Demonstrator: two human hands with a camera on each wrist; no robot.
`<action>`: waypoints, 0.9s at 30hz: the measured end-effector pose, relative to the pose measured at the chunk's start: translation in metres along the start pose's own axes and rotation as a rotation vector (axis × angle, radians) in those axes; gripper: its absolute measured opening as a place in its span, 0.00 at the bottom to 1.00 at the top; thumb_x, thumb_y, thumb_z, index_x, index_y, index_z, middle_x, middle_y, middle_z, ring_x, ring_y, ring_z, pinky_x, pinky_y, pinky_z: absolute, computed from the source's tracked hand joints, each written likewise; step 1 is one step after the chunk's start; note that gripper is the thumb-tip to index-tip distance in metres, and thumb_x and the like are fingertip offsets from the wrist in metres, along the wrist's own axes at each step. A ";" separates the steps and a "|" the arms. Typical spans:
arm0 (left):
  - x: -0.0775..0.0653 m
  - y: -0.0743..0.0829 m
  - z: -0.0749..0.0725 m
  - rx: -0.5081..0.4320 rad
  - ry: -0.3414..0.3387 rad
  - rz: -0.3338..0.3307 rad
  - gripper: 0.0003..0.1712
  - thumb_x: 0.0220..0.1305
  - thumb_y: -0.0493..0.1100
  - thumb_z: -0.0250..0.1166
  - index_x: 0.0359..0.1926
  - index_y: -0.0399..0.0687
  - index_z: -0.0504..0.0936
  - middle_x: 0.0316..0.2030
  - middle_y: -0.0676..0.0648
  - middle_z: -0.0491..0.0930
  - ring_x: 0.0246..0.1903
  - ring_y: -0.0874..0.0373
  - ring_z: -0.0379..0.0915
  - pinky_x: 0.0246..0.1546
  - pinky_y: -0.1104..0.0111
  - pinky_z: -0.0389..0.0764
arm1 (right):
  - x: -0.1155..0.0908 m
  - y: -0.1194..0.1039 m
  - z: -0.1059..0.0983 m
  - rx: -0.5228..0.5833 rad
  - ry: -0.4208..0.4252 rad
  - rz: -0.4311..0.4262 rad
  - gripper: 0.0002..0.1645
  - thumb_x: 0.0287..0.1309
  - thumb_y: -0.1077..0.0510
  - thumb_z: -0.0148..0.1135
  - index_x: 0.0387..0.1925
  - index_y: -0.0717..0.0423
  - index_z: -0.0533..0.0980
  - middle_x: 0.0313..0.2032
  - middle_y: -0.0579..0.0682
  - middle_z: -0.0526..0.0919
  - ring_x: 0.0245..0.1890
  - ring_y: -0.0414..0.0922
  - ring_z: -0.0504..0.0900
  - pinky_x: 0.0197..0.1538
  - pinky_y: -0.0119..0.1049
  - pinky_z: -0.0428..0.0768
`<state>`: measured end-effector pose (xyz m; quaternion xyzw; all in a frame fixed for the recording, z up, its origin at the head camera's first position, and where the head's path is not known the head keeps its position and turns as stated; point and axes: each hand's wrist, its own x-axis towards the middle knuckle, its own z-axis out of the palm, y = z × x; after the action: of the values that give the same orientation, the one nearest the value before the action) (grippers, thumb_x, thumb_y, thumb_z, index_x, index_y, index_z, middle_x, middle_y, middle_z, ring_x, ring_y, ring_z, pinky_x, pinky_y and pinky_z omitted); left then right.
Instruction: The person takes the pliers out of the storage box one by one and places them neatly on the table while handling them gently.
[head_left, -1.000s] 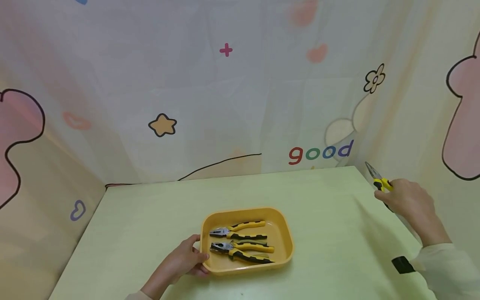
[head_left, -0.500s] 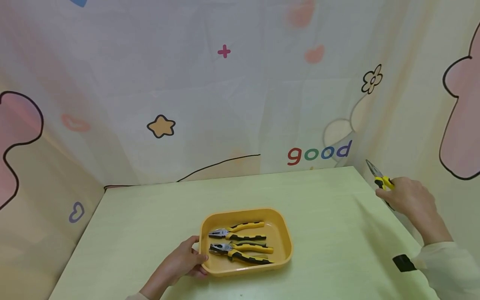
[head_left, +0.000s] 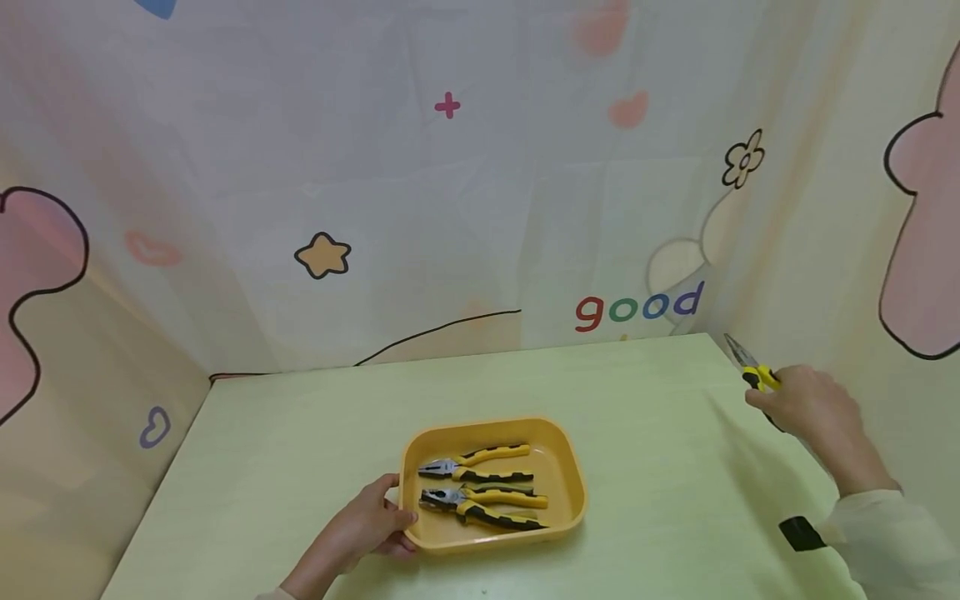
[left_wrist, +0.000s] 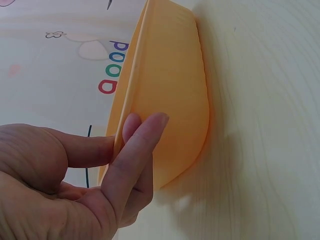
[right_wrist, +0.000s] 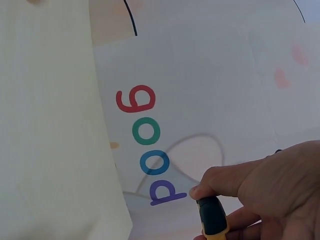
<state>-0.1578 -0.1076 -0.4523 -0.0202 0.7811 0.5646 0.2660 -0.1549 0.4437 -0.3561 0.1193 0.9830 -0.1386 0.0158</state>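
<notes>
My left hand [head_left: 367, 521] pinches the left end of a shallow yellow tray [head_left: 562, 492], thumb over the rim and fingers against the outer wall. Tilted in the left wrist view, the tray wall [left_wrist: 172, 85] shows from outside. Two combination pliers [head_left: 446, 497] with yellow and black handles lie side by side in it, heads pointing left. Off to the right, my right hand [head_left: 813, 408] holds long-nose pliers [head_left: 742, 354] up above the table's right edge, tips pointing up and left. Only a dark handle end [right_wrist: 212, 217] shows in the right wrist view.
The pale green table [head_left: 300, 442] extends around the tray. Printed curtains [head_left: 450, 208] enclose it at the back and both sides. A black strap end [head_left: 802, 533] sticks out by the right sleeve [head_left: 885, 525].
My right hand has dipped slightly down and left with the long-nose pliers in its grip. The left hand and the tray have stayed in place.
</notes>
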 end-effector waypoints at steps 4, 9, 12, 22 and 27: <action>-0.001 0.000 -0.001 0.000 -0.001 0.000 0.37 0.71 0.27 0.61 0.73 0.26 0.54 0.37 0.33 0.78 0.23 0.54 0.84 0.28 0.63 0.91 | 0.002 0.003 0.009 0.002 -0.022 0.001 0.25 0.64 0.45 0.59 0.33 0.66 0.74 0.26 0.58 0.73 0.25 0.53 0.72 0.23 0.41 0.72; -0.002 -0.001 -0.001 -0.005 -0.011 0.010 0.36 0.71 0.28 0.61 0.73 0.26 0.55 0.36 0.33 0.78 0.23 0.54 0.84 0.27 0.63 0.90 | 0.003 0.006 0.018 0.006 -0.036 0.021 0.26 0.64 0.45 0.60 0.35 0.68 0.74 0.28 0.59 0.74 0.27 0.54 0.72 0.24 0.42 0.73; -0.001 -0.001 -0.001 -0.002 -0.011 0.006 0.36 0.71 0.28 0.62 0.73 0.26 0.55 0.36 0.34 0.78 0.23 0.55 0.83 0.28 0.63 0.90 | 0.003 0.008 0.021 0.005 -0.043 0.022 0.25 0.64 0.45 0.60 0.33 0.67 0.74 0.27 0.58 0.73 0.27 0.53 0.72 0.24 0.41 0.73; 0.001 -0.001 -0.001 0.003 -0.020 -0.009 0.36 0.72 0.29 0.62 0.74 0.26 0.55 0.37 0.34 0.78 0.24 0.55 0.84 0.30 0.61 0.91 | 0.004 0.017 0.038 0.014 -0.063 0.023 0.28 0.63 0.43 0.62 0.33 0.68 0.75 0.27 0.57 0.73 0.26 0.52 0.72 0.25 0.41 0.72; 0.002 -0.001 -0.001 0.005 -0.007 -0.025 0.36 0.72 0.29 0.62 0.74 0.27 0.55 0.37 0.34 0.78 0.24 0.55 0.84 0.30 0.62 0.91 | 0.004 0.019 0.046 0.018 -0.077 0.035 0.27 0.62 0.43 0.63 0.30 0.66 0.74 0.26 0.56 0.73 0.25 0.51 0.72 0.24 0.39 0.73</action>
<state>-0.1594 -0.1087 -0.4536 -0.0272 0.7812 0.5594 0.2759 -0.1547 0.4491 -0.4060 0.1314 0.9781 -0.1518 0.0551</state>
